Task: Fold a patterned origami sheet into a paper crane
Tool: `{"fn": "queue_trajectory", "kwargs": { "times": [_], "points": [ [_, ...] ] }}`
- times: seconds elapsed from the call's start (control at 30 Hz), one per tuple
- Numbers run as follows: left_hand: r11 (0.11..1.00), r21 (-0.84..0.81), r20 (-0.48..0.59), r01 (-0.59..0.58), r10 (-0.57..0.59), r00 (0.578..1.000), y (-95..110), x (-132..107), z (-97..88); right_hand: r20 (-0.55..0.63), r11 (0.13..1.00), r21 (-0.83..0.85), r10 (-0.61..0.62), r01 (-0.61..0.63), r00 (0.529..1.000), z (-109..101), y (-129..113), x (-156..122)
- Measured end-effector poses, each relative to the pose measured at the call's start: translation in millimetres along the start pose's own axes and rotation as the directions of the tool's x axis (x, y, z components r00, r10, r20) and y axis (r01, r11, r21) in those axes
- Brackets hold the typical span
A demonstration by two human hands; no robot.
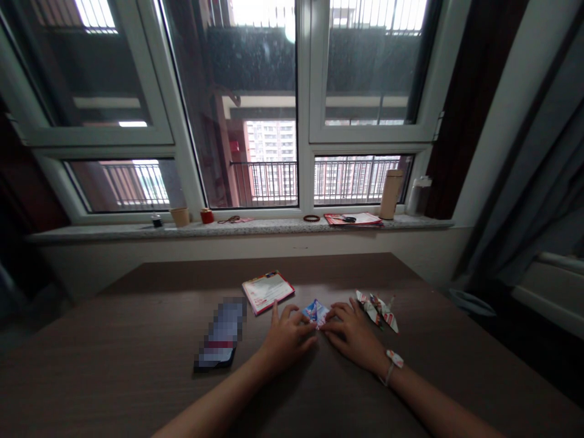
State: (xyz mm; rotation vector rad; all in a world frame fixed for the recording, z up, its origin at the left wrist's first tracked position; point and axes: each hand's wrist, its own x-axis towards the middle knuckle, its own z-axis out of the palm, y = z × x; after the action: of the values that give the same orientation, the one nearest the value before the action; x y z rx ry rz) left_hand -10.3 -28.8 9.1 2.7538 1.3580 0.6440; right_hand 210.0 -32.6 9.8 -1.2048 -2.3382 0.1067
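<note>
Tall windows [252, 91] overlook a brown table [137, 316]. Short of its far edge, left hand [285, 334] and right hand [353, 331] touch folded blue paper [316, 311]; pinching or not, I can't tell.

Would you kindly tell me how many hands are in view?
2: the left hand at the left side of the blue folded paper, the right hand at its right side. None seems hidden.

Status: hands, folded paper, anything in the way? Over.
Left hand and right hand touching the blue folded paper. Paper on table, partly covered. Printed sheets and phone to the left, folded pieces beside right hand; nothing seen blocking.
</note>
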Motion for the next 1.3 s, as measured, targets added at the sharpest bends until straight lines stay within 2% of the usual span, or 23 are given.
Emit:
{"fn": "queue_trajectory", "kwargs": {
  "times": [0.47, 0.6, 0.77, 1.1, 1.2, 1.3],
  "points": [
    [0.999, 0.028, 0.006, -0.021, 0.021, 1.0, 0.2, -1.9, -1.6, -0.068, 0.992, -0.043, 0.113, -0.116, 0.991, 1.9, -2.5, 1.8],
    [0.999, 0.03, 0.008, -0.019, 0.019, 1.0, 0.3, -1.1, -1.8, -0.108, 0.979, -0.095, 0.17, -0.18, 0.98, 0.7, -3.4, 2.9],
    [1.0, 0.022, 0.019, -0.013, 0.013, 1.0, 0.9, -0.8, -3.7, -0.142, 0.966, -0.171, 0.172, -0.195, 0.975, 6.0, 0.0, 3.3],
    [1.0, 0.019, 0.023, 0.0, 0.0, 1.0, 0.5, -1.4, -2.1, -0.147, 0.919, -0.305, 0.215, -0.251, 0.965, 10.9, 4.6, 3.6],
    [1.0, -0.003, 0.024, 0.003, -0.003, 1.0, 0.3, -1.3, -2.5, -0.141, 0.919, -0.3, 0.224, -0.257, 0.964, 11.5, 5.8, 4.4],
    [0.999, -0.025, 0.025, 0.019, -0.018, 1.0, -0.4, -0.8, -2.7, -0.153, 0.938, -0.228, 0.232, -0.262, 0.961, 11.6, 7.2, 4.6]
  ]
}}
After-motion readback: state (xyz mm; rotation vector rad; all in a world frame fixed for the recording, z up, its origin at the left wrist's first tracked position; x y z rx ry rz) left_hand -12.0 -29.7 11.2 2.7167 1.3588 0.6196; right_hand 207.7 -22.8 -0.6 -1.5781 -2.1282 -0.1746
